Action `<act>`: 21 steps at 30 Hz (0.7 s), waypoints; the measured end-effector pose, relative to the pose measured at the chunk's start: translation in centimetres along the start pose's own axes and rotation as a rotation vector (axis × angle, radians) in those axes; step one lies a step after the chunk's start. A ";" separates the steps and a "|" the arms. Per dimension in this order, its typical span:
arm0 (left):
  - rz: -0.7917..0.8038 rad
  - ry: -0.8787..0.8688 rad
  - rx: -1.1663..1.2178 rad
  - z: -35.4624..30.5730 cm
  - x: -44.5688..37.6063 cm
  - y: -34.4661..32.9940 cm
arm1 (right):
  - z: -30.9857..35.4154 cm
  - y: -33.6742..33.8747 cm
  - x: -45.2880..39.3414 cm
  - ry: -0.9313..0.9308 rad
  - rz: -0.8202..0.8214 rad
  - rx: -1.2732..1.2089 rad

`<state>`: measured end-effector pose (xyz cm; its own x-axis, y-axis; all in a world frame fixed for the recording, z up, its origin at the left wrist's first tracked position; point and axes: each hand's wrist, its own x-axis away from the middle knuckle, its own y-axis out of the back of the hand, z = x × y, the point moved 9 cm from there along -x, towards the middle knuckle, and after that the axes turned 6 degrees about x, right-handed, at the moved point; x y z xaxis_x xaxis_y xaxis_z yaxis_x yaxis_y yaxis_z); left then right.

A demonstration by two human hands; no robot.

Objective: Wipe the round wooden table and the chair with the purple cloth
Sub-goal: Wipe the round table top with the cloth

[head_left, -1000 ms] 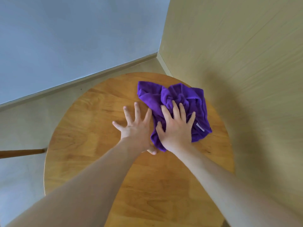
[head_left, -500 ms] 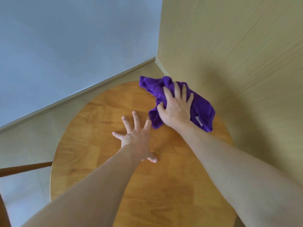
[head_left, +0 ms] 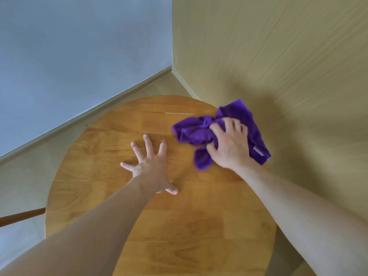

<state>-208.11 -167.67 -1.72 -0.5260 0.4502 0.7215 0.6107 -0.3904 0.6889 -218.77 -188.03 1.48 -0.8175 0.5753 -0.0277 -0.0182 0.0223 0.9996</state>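
On round wooden table (head_left: pixel 199 226) by corner walls, left hand (head_left: pixel 151 166) spread flat, right hand (head_left: pixel 229 146) gripping purple cloth (head_left: pixel 191 130)

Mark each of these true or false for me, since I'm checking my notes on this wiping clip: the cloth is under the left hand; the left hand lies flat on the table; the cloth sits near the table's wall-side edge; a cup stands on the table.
1. The purple cloth is under the left hand. False: the right hand grips the crumpled purple cloth.
2. The left hand lies flat with spread fingers on the round wooden table. True.
3. The cloth sits near the table's edge by the beige wall. True.
4. A cup stands on the table. False: only the cloth and the two hands show on it.
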 end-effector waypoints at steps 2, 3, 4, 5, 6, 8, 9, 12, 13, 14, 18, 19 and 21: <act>-0.004 0.000 0.012 0.2 -0.2 0.1 | -0.4 -0.2 -1.1 -0.241 0.010 0.031; -0.006 0.000 0.018 0.3 -0.3 0.1 | 0.1 -0.2 -1.3 -0.333 0.012 0.019; -0.007 0.000 0.023 0.4 -0.3 0.1 | 0.9 -0.1 -1.4 -0.405 0.006 -0.002; -0.009 -0.001 0.027 0.4 -0.3 0.1 | 1.8 0.0 -1.2 -0.450 -0.005 -0.023; -0.012 -0.004 0.031 0.4 -0.3 0.1 | 2.9 0.1 -0.8 -0.460 -0.016 -0.032; -0.016 -0.014 0.047 0.3 -0.2 0.1 | 5.3 0.2 0.8 -0.368 -0.018 -0.028; -0.019 -0.020 0.058 0.2 -0.2 0.1 | 6.6 0.1 2.0 -0.277 -0.018 -0.024; -0.025 -0.036 0.086 0.3 -0.1 0.0 | 8.1 0.0 6.5 0.015 -0.041 -0.058; -0.019 -0.039 0.086 0.3 -0.1 -0.1 | 7.6 0.0 8.0 0.087 -0.059 -0.069; -0.013 -0.042 0.084 0.2 0.0 -0.3 | 6.7 0.1 9.2 0.141 -0.079 -0.066; -0.025 -0.045 0.081 0.3 0.0 -0.2 | 1.1 0.1 8.5 0.026 -0.092 -0.006; -0.025 -0.043 0.075 0.3 0.1 -0.2 | -0.2 0.1 7.1 -0.100 -0.075 0.018; -0.024 -0.044 0.066 0.2 0.2 -0.2 | -1.8 0.0 4.3 -0.382 -0.045 0.057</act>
<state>-208.22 -167.37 -1.70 -0.5153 0.4943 0.7002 0.6367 -0.3261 0.6988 -223.30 -187.06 1.42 -0.5435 0.8353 -0.0828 -0.0078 0.0936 0.9956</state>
